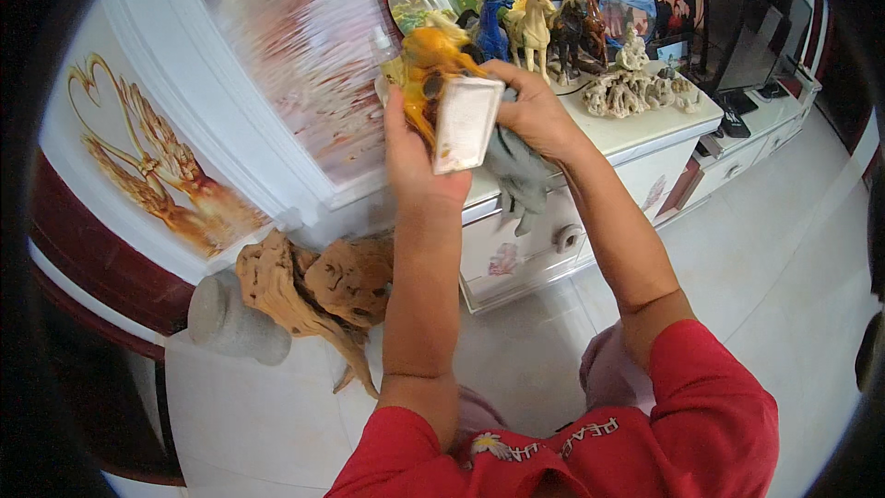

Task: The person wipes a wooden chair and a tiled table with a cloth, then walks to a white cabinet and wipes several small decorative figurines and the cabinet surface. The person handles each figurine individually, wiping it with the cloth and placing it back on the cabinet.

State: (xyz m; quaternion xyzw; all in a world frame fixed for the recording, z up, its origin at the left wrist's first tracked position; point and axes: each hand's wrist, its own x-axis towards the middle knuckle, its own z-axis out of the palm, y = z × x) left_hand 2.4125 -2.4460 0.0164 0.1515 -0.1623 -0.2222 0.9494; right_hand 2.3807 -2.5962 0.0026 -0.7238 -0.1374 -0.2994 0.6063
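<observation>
In both hands, raised over the near end of the white cabinet, is a glossy yellow-orange animal figurine [434, 48], tipped so that the pale underside of its rectangular base [467, 126] faces me. My left hand [418, 152] supports it from the left and below, the thumb up along its side. At the base's upper right edge, my right hand [536, 111] has its fingers curled, partly hidden behind the base. A grey cloth [518, 176] hangs under the right hand and seems gripped in it. Behind the figurine, several glazed horse figurines, including a blue one [492, 28] and a cream one [532, 24], stand in a row.
A clear spray bottle [384, 48] stands behind my left hand. Pale rock ornaments [626, 93] sit on the white cabinet [664, 123]. Monitors [747, 41] are farther right. On the floor at left are a driftwood piece [346, 277] and a grey stone drum [238, 321].
</observation>
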